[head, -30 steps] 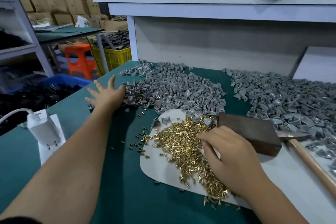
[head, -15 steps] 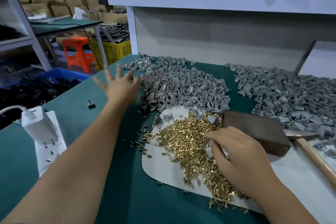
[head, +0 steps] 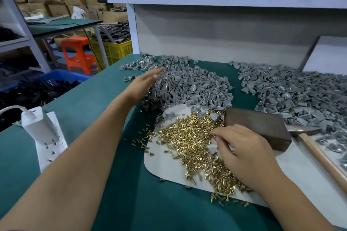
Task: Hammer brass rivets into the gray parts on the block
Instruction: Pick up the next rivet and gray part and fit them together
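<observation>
Here, near the middle of the frame, the left hand reaches out with straight fingers spread at the left edge of a heap of gray parts, blurred, holding nothing visible. Lower right, the right hand rests on the brass rivets spread over a white sheet, fingers curled; whether it pinches a rivet I cannot tell. Just beside its fingertips stands the dark block, and a hammer lies to its right. A second gray heap fills the right side. At upper left, a yellow crate holds gray pieces, and a blue crate holds dark items.
</observation>
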